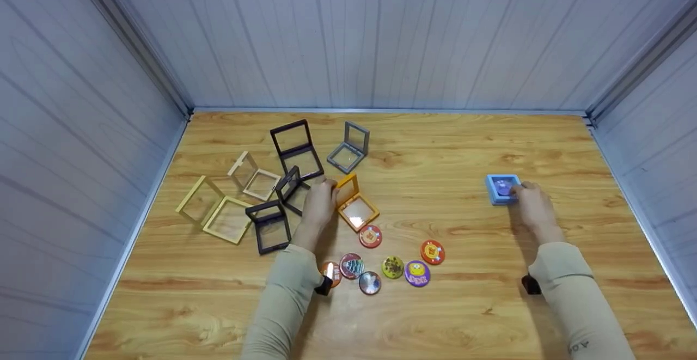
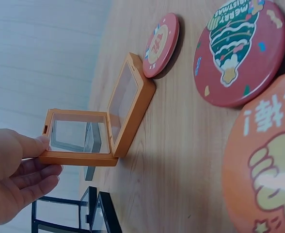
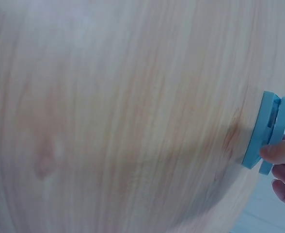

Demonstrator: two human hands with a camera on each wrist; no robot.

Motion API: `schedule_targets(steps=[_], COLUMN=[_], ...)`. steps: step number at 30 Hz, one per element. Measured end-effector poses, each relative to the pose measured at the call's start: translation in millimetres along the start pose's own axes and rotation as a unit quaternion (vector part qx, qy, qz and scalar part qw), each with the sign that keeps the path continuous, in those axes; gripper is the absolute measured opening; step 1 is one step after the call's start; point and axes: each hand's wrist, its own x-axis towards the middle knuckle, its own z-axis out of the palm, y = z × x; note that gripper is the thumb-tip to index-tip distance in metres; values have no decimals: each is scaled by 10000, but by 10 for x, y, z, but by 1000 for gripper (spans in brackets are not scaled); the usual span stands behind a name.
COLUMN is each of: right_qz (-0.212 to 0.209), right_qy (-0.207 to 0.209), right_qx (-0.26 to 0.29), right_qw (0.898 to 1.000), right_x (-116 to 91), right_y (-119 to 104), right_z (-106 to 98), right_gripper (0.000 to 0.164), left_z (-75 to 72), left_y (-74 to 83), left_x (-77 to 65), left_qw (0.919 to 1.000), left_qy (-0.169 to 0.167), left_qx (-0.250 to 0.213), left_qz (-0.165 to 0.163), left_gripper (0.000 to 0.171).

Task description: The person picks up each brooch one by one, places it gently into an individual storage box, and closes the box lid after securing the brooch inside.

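Note:
An orange hinged display frame (image 1: 356,213) stands open on the table. My left hand (image 1: 320,202) pinches the edge of its raised half, thumb on the front and fingers behind, as the left wrist view shows. Over on the right, my right hand (image 1: 536,213) holds a light blue display frame (image 1: 494,194) by its near right side. A purple round badge (image 1: 503,187) shows in the blue frame's window. In the right wrist view, the two blue halves (image 3: 261,131) lie nearly together, a narrow gap between them, with my thumb against the edge.
Left of the orange frame stand several opened frames: a grey one (image 1: 348,156), a beige one (image 1: 262,184), a yellow one (image 1: 227,219) and dark ones (image 1: 272,235). Nearer me lie several round badges, including a red one (image 1: 370,236) and a purple-yellow one (image 1: 417,273). Panels (image 1: 348,38) wall the table.

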Motion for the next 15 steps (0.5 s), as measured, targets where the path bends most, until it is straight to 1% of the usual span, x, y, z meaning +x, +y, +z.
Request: schedule_targets(steps=[5, 7, 11, 15], right_qz=[-189, -245, -262, -375], right_qy=[727, 948, 1240, 1513], right_qx=[209, 301, 596, 1017], right_qw=[9970, 9947, 9901, 9825], right_x=[-44, -61, -102, -152], right_y=[-100, -161, -302, -490], right_z=[-3, -2, 20, 70], right_gripper=[30, 30, 27, 24], left_z=[16, 23, 37, 48], left_y=[13, 17, 19, 19], left_x=[-35, -47, -68, -82], left_qw=[9999, 9999, 9998, 9996], left_qy=[54, 85, 135, 183], left_qx=[-109, -133, -163, -173], left_qz=[1, 3, 62, 137], left_gripper=[14, 14, 14, 13])
